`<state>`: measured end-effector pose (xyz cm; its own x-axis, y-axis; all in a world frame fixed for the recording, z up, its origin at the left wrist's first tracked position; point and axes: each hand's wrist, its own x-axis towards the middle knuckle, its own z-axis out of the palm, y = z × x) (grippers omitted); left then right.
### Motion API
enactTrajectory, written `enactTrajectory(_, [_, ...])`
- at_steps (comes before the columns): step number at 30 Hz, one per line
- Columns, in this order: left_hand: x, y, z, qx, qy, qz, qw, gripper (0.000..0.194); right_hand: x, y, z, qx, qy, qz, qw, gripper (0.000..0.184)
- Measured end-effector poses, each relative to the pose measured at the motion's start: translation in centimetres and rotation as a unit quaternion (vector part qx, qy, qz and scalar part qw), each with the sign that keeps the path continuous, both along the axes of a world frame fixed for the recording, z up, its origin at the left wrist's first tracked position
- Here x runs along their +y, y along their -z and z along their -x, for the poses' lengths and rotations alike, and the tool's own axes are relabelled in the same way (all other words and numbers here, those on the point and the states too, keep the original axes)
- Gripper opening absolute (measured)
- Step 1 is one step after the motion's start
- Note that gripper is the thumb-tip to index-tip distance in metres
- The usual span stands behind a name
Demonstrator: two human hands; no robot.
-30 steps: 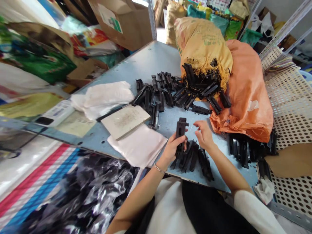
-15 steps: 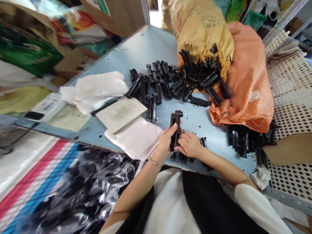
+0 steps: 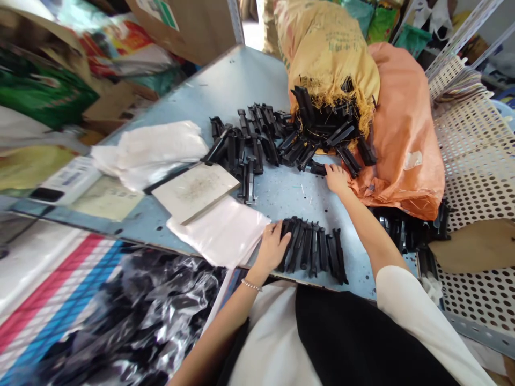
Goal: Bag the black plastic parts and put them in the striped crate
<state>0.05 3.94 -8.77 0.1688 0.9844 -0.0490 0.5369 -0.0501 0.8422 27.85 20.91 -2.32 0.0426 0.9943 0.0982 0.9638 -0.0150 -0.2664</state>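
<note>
Your left hand (image 3: pixel 274 247) rests with curved fingers against the left end of the row of black parts (image 3: pixel 314 246); whether it pinches one cannot be told. The row lies just right of that hand, side by side, presumably to keep parts separate and within reach. Your right hand (image 3: pixel 337 178) has fingertips on the right end of a loose black part (image 3: pixel 317 168); their closure is unclear. Beyond that hand, the yellow sack (image 3: pixel 333 59) lies mouth toward you, probably for easy access to its contents.
</note>
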Motion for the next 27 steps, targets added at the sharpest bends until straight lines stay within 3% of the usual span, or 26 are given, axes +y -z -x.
enactTrajectory(3, [-0.4,-0.1,0.0,0.076,-0.009,-0.057,0.995,0.047,0.3,0.5,-1.1,0.033,-0.02,0.006,0.999,0.028])
enactTrajectory(6, [0.8,-1.5,-0.3,0.043,-0.016,-0.082,0.996,0.047,-2.6,0.6,0.4,0.072,-0.038,-0.005,0.997,0.024])
enactTrajectory(10, [2.6,-4.3,-2.7,-0.204,-0.015,-0.03,0.978,0.067,-10.1,-0.7,4.8,0.2,-0.133,-0.036,0.97,0.031])
enactTrajectory(13, [2.6,-6.6,-4.3,-0.367,-0.006,0.078,0.927,0.053,-14.2,-2.7,6.6,0.246,-0.214,-0.075,0.942,0.035])
enactTrajectory(17, [0.9,-8.9,-4.6,-0.469,0.049,0.261,0.842,0.046,-13.5,-4.6,5.7,0.108,-0.231,-0.158,0.954,0.047])
enactTrajectory(20, [-0.1,-9.8,-4.5,-0.509,0.031,0.349,0.786,0.048,-11.3,-4.4,5.4,0.058,-0.28,-0.133,0.949,0.049])
enactTrajectory(24, [0.2,-9.6,-4.0,-0.495,-0.078,0.302,0.811,0.048,-11.4,-3.8,7.3,0.13,-0.224,-0.042,0.965,0.056])
enactTrajectory(27, [0.9,-9.1,-3.0,-0.498,-0.133,0.287,0.808,0.052,-14.4,-3.5,9.1,0.137,-0.292,-0.02,0.946,0.06])
